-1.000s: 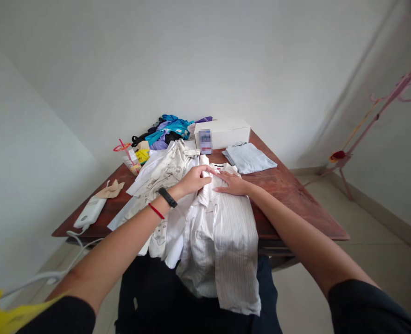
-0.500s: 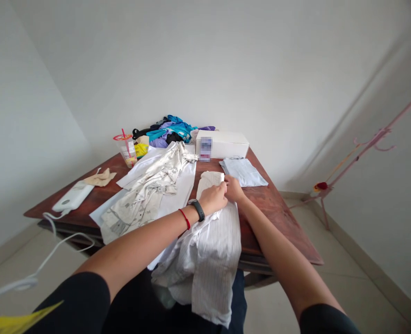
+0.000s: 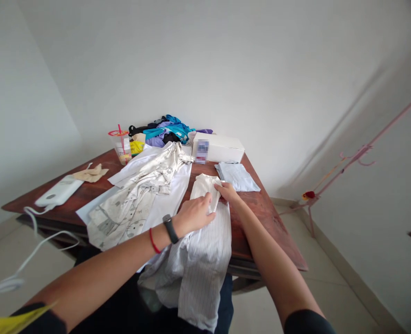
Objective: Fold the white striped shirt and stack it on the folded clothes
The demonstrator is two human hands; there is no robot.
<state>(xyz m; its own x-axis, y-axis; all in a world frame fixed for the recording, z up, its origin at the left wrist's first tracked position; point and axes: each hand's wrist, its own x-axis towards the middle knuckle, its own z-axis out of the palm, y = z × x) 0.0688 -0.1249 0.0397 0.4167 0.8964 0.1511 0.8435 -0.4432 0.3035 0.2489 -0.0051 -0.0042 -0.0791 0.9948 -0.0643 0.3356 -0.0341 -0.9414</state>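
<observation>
A pale striped shirt [image 3: 205,260] lies partly on the table, its lower part hanging over the front edge toward me. At its far end, my right hand [image 3: 228,192] pinches the right edge of the cloth between thumb and fingers. My left hand [image 3: 195,214] is over the middle of the shirt, thumb and fingers apart; whether its fingertips touch the cloth I cannot tell. Left of it, a cream patterned shirt [image 3: 129,204] rests on white garments [image 3: 173,195]. A folded light-blue garment [image 3: 239,177] sits beyond my right hand.
On the wooden table [image 3: 278,236] stand a white box [image 3: 222,147], a plastic cup [image 3: 122,149] with a straw and a heap of clothes [image 3: 170,129]. A white power bank [image 3: 61,191] with a cable [image 3: 33,260] lies at left. A pink rack [image 3: 340,171] leans right.
My left hand has moved back from the shirt's far right edge toward the left, and its fingers have spread. My right hand stays at that edge. The view has shifted slightly.
</observation>
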